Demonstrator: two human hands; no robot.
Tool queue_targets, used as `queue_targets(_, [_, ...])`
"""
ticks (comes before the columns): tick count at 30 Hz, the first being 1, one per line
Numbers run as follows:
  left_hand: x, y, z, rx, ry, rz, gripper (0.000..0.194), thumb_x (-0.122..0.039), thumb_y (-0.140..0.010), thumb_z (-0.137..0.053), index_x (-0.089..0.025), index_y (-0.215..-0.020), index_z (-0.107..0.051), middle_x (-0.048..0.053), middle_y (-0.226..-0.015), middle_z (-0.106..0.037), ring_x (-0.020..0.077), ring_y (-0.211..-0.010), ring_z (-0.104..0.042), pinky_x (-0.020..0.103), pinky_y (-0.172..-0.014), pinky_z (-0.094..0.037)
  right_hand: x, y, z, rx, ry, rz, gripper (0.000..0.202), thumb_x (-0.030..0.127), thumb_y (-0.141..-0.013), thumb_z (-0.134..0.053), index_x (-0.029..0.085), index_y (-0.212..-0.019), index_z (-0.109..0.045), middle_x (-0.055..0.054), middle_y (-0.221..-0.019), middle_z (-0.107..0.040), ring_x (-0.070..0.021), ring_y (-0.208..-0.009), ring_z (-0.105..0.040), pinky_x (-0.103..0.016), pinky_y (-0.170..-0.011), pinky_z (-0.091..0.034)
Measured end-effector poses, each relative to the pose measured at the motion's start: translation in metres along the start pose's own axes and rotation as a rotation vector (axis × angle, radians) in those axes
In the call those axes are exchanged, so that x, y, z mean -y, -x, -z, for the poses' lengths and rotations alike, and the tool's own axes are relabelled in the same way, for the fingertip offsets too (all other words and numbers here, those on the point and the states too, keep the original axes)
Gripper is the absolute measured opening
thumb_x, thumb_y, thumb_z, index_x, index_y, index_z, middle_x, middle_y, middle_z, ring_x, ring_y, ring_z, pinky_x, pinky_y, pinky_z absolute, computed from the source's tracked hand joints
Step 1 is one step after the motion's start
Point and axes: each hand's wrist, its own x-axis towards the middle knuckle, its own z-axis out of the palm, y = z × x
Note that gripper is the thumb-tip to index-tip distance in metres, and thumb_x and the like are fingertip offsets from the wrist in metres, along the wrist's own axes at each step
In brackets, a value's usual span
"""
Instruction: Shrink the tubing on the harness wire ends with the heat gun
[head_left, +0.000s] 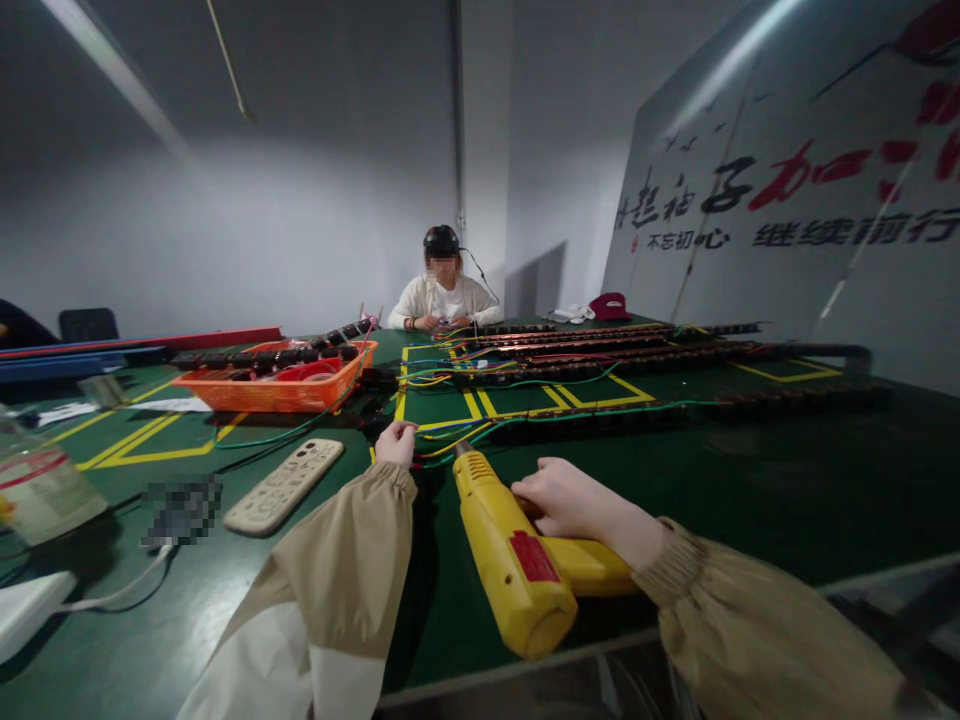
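Note:
In the head view, my left hand [396, 444] is closed in a pinch at the left ends of thin yellow and green wires [480, 437]. Its fingertips are too small to show exactly which strands they hold. A yellow heat gun [491, 520] with a red patch lies at a slant in front of me, its metal nozzle pointing away toward the wires. Curled against the gun's right side is my right hand [559, 497], closed by the handle; its exact grip is partly hidden. From the wires, a long dark strip [600, 420] stretches right.
An orange basket [262, 392] with dark parts stands left. Nearer are a phone in a beige case [285, 487], a clear bottle [45, 490] and a white device [30, 610] with a cable. Several more strips [570, 345] lie farther back. Across the green table sits another person [446, 295].

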Motion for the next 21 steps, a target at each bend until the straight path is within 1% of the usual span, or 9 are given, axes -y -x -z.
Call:
queue_targets(3, [-0.005, 0.007, 0.002, 0.071, -0.155, -0.041, 0.02, -0.022, -0.071, -0.049, -0.018, -0.074, -0.069, 0.001, -0.061, -0.058, 0.0174, -0.067, -0.057, 0.026, -0.062, -0.041, -0.017, 0.009, 0.003, -0.014, -0.004, -0.045, 0.031, 0.049, -0.08, -0.053, 0.02, -0.08, -0.062, -0.004, -0.075, -0.066, -0.0186, -0.068, -0.06, -0.032, -0.075, -0.036])
queue_targets(4, [-0.007, 0.011, 0.003, 0.125, -0.289, -0.094, 0.023, -0.022, -0.072, -0.048, -0.02, -0.08, -0.07, 0.002, -0.066, -0.06, 0.0186, -0.072, -0.058, 0.028, -0.066, -0.041, -0.027, 0.013, 0.003, -0.022, -0.004, -0.082, 0.035, 0.053, -0.081, -0.05, 0.02, -0.08, -0.062, -0.005, -0.076, -0.066, -0.0191, -0.069, -0.06, -0.032, -0.075, -0.036])
queue_targets(7, [-0.015, 0.025, 0.012, 0.221, -0.686, -0.246, 0.032, -0.026, -0.077, -0.047, -0.027, -0.1, -0.069, 0.005, -0.087, -0.063, 0.0241, -0.089, -0.057, 0.037, -0.077, -0.04, -0.074, 0.031, -0.002, -0.073, 0.009, -0.3, 0.035, 0.048, -0.088, -0.042, 0.02, -0.087, -0.062, -0.008, -0.083, -0.067, -0.0221, -0.076, -0.061, -0.033, -0.072, -0.038])
queue_targets(9, [-0.017, 0.033, 0.018, 0.237, -0.818, -0.319, 0.037, -0.03, -0.081, -0.043, -0.032, -0.111, -0.065, 0.006, -0.094, -0.061, 0.0248, -0.095, -0.055, 0.04, -0.082, -0.039, -0.112, 0.047, -0.01, -0.102, 0.009, -0.487, 0.03, 0.043, -0.088, -0.042, 0.02, -0.089, -0.062, -0.011, -0.088, -0.067, -0.0229, -0.077, -0.062, -0.032, -0.065, -0.039])
queue_targets(10, [-0.018, 0.036, 0.021, 0.247, -0.856, -0.338, 0.038, -0.031, -0.083, -0.042, -0.032, -0.114, -0.063, 0.006, -0.096, -0.061, 0.0242, -0.096, -0.055, 0.04, -0.082, -0.038, -0.132, 0.056, -0.015, -0.111, 0.005, -0.581, 0.03, 0.041, -0.088, -0.042, 0.02, -0.083, -0.062, -0.012, -0.084, -0.066, -0.0231, -0.073, -0.062, -0.031, -0.06, -0.039])
queue_targets(13, [-0.015, 0.04, 0.025, 0.259, -0.904, -0.379, 0.039, -0.033, -0.085, -0.042, -0.033, -0.119, -0.059, 0.006, -0.097, -0.06, 0.0223, -0.094, -0.055, 0.039, -0.082, -0.039, -0.183, 0.087, -0.03, -0.149, -0.02, -0.789, 0.03, 0.043, -0.084, -0.05, 0.017, -0.08, -0.063, -0.018, -0.083, -0.065, -0.025, -0.075, -0.063, -0.032, -0.057, -0.039])
queue_targets(15, [-0.012, 0.039, 0.025, 0.235, -0.887, -0.419, 0.038, -0.033, -0.085, -0.043, -0.031, -0.119, -0.059, 0.007, -0.101, -0.058, 0.0228, -0.094, -0.055, 0.04, -0.083, -0.041, -0.208, 0.106, -0.039, -0.203, -0.018, -0.925, 0.047, 0.055, -0.082, -0.047, 0.012, -0.089, -0.065, -0.026, -0.086, -0.063, -0.0287, -0.072, -0.063, -0.036, -0.056, -0.039])
queue_targets(17, [-0.006, 0.038, 0.023, 0.217, -0.828, -0.473, 0.037, -0.034, -0.084, -0.046, -0.029, -0.118, -0.059, 0.008, -0.11, -0.057, 0.024, -0.1, -0.054, 0.041, -0.086, -0.042, -0.228, 0.12, -0.051, -0.257, -0.015, -1.046, 0.071, 0.07, -0.074, -0.046, 0.005, -0.096, -0.065, -0.035, -0.085, -0.059, -0.0344, -0.067, -0.062, -0.042, -0.051, -0.037])
queue_targets(21, [0.004, 0.036, 0.02, 0.319, -0.709, -0.583, 0.039, -0.036, -0.084, -0.049, -0.027, -0.121, -0.056, 0.007, -0.125, -0.053, 0.0241, -0.114, -0.049, 0.042, -0.095, -0.041, -0.255, 0.132, -0.081, -0.314, -0.093, -1.108, 0.089, 0.076, -0.071, -0.044, 0.001, -0.116, -0.059, -0.039, -0.087, -0.058, -0.0378, -0.069, -0.063, -0.046, -0.052, -0.039])
